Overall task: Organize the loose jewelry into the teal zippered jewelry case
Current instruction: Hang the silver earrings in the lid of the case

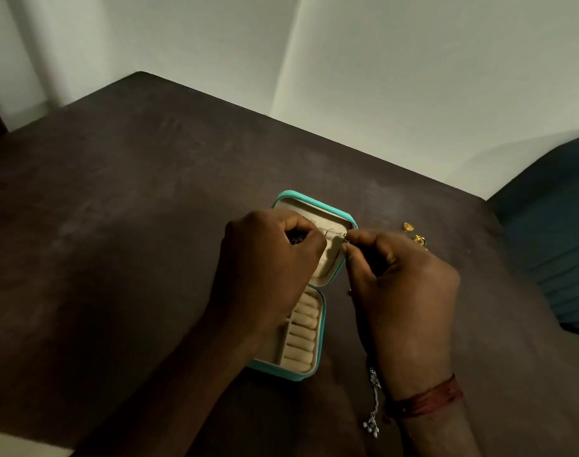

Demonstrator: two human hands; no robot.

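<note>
The teal jewelry case [317,203] lies open on the dark table, cream lining showing, with ring rolls [300,338] in its near half. Above the lid half, my left hand [268,272] and my right hand [403,291] each pinch one end of a thin chain [332,231] stretched between them. A dark beaded part of it is bunched in the left fingers. A silver chain with small beads [373,413] lies on the table by my right wrist. Two gold pieces [413,233] sit to the right of the case.
The dark brown table [116,242] reaches back to a pale wall. A dark blue chair [552,232] stands at the table's right edge. A red thread band [426,399] circles my right wrist.
</note>
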